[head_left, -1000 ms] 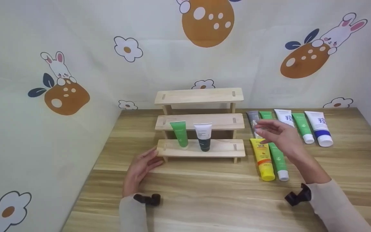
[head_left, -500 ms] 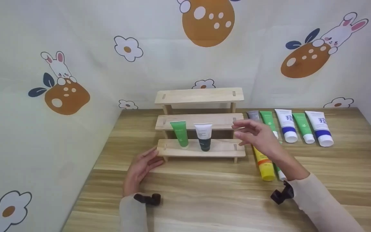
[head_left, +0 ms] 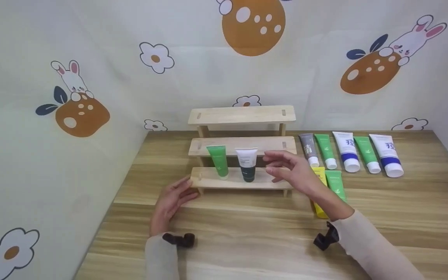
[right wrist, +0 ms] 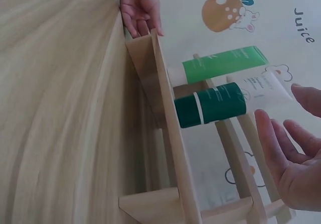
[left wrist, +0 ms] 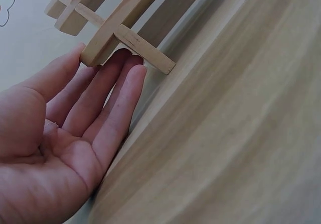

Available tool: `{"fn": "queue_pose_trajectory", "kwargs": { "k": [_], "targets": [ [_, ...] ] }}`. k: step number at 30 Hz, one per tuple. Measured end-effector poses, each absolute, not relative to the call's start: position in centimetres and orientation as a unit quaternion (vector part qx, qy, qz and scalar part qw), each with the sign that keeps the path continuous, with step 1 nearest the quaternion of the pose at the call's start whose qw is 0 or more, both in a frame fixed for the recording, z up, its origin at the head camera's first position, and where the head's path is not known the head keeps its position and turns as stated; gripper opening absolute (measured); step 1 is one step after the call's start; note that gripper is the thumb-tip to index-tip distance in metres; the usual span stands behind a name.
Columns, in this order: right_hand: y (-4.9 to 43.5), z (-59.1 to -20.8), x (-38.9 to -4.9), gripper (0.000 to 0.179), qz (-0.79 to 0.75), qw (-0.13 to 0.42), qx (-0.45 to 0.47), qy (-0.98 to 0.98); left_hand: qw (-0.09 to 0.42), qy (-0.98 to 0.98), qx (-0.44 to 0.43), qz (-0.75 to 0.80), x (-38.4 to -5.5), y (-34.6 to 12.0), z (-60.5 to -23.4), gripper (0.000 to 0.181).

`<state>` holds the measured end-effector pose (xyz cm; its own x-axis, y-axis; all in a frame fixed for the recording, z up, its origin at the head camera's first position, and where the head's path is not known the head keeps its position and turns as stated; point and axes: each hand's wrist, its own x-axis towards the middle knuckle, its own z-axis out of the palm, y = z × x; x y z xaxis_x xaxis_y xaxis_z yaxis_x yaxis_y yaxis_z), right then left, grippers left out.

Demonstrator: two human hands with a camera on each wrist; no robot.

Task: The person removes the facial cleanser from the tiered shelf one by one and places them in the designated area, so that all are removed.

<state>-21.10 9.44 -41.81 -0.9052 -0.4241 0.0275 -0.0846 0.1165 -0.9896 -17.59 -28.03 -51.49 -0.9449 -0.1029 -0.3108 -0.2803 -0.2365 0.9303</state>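
Observation:
A three-tier wooden display rack stands on the table. My left hand holds the left end of its lowest board; in the left wrist view the thumb is at the board's edge and the fingers reach beneath. On that board stand two squeeze tubes, caps down: a green tube on the left and a white and dark green tube near the middle. My right hand hovers just right of the white and dark green tube, fingers loosely bent. In the right wrist view, a small gap shows between its fingertips and that tube.
Right of the rack lie several tubes: a grey one, green ones and white ones with blue bands. A yellow tube is partly hidden by my right arm. A patterned cloth hangs behind the table.
My right hand has moved left from above the lying tubes to beside the white and dark green tube. The left hand stays at the rack.

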Motion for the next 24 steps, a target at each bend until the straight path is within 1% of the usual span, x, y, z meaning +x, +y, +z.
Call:
{"fn": "queue_pose_trajectory", "kwargs": {
  "k": [6, 10, 14, 19, 24],
  "targets": [
    [8.3, -42.2, -21.2, 0.050, -0.645, 0.131, -0.174, 0.732, 0.051, 0.632, -0.144, 0.760, -17.6, -28.0, -51.2, 0.055],
    [7.5, -42.5, -21.3, 0.050, -0.654, 0.131, -0.168, 0.726, 0.047, 0.642, -0.112, 0.757, -17.4, -28.1, -51.1, 0.054],
    [6.9, -42.6, -21.5, 0.053, -0.655, 0.130, -0.149, 0.729, 0.045, 0.646, -0.083, 0.758, -17.3, -28.2, -51.1, 0.053],
    [6.5, -42.7, -21.7, 0.055, -0.634, 0.114, -0.135, 0.753, 0.038, 0.644, -0.074, 0.761, -17.3, -28.0, -51.2, 0.050],
    [6.1, -42.9, -21.9, 0.056, -0.617, 0.108, -0.122, 0.770, 0.028, 0.656, -0.072, 0.751, -17.5, -27.6, -51.1, 0.051]
  ]
}}
